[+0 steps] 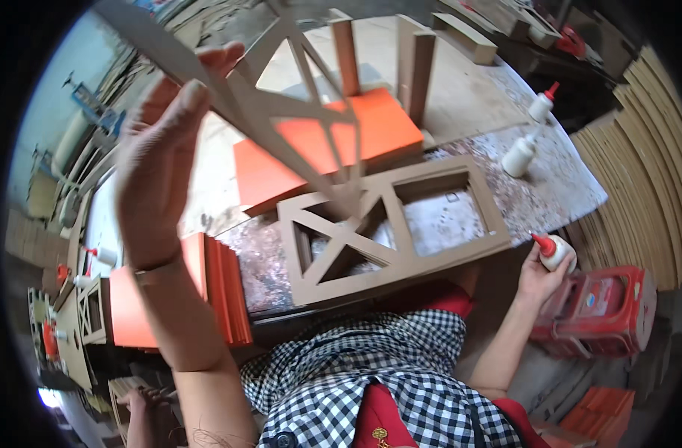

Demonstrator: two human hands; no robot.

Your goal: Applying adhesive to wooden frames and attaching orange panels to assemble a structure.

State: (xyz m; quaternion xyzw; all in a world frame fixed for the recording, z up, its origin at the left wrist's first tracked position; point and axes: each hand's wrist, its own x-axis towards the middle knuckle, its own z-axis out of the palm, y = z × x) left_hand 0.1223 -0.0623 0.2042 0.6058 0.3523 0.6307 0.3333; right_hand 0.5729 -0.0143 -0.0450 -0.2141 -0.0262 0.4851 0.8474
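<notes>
My left hand (158,149) is raised at the upper left, its fingers and thumb closed on the edge of a brown wooden lattice frame (255,119). That frame is tilted up on edge and blurred, with its lower corner over a stack of similar frames (430,259) lying on the table before me. The stack's top frame has an X brace on the left and a rectangular opening on the right. Off to the right, my right hand (536,280) grips a white glue bottle (563,257), its red nozzle pointing up and left.
Behind the stack lies an orange block (389,123), with wooden uprights (344,60) standing near it. White bottles (518,157) stand at the table's right. Orange boards (158,299) are piled left, a red container (595,313) sits right, and another person's hand (141,399) shows lower left.
</notes>
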